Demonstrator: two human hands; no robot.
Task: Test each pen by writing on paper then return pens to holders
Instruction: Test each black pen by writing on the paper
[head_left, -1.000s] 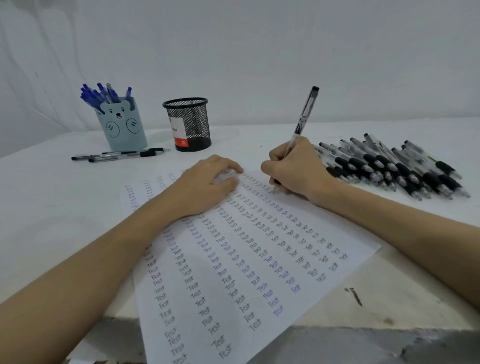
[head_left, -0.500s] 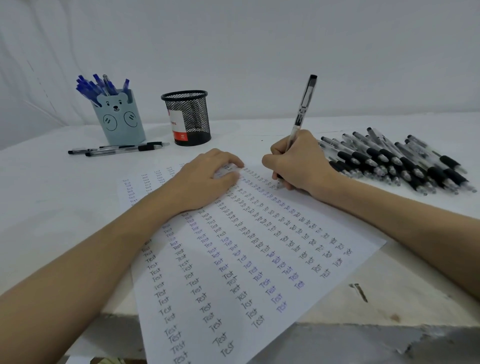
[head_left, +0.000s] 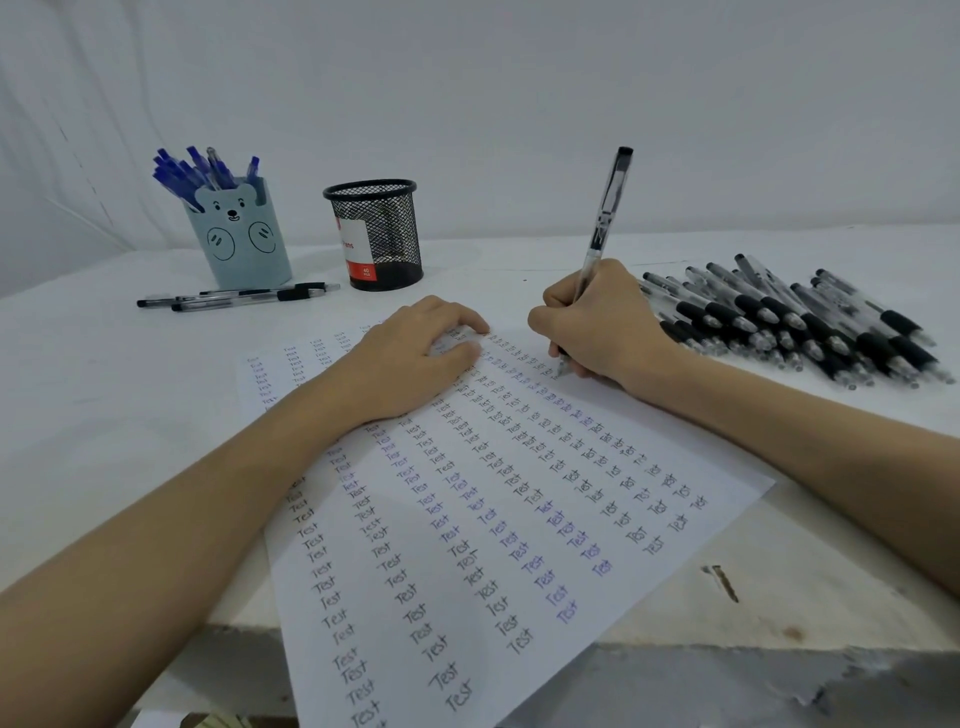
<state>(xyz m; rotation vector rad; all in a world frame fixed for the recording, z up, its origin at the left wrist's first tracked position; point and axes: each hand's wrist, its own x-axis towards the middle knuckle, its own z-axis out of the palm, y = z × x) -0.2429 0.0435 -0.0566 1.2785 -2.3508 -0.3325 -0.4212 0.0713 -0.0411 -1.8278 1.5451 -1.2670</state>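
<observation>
Keep your left hand pressing flat on the paper while your right hand's fingers grip the pen, its tip on the paper's far end; write lightly, then check the ink

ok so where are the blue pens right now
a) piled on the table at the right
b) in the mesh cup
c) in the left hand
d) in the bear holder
d: the blue pens stand in the bear holder; the pile at the right is black pens, and the left hand rests flat on the paper holding nothing.
</observation>
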